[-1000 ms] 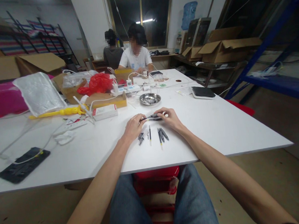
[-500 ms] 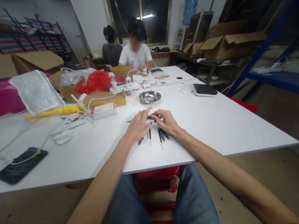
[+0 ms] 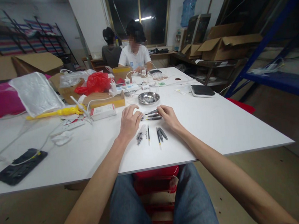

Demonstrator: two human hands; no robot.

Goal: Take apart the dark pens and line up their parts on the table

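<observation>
My right hand (image 3: 168,116) is closed on a dark grey pen barrel (image 3: 153,111), its narrow end aimed left. My left hand (image 3: 130,121) faces it with curved fingers apart, thumb near the left ends of several pen pieces (image 3: 153,118) lying sideways between the hands. Closer to me are grey pen barrels (image 3: 162,134), a dark refill with a yellow band (image 3: 159,138), another thin refill (image 3: 148,134) and small clear-and-dark pen caps (image 3: 139,138). A shiny metal bowl (image 3: 149,98) with small dark pieces stands just beyond my hands.
At left lie a white box (image 3: 103,111), a yellow object (image 3: 62,112), cables and a black phone-like slab (image 3: 21,166). A black-and-white device (image 3: 202,90) sits at right. A person in a white shirt (image 3: 134,56) sits across the white table (image 3: 217,124).
My hands have drawn apart, the left one moving left. The grey pen barrel in my right hand and the pieces lying below it now show clearly. The view has shifted slightly.
</observation>
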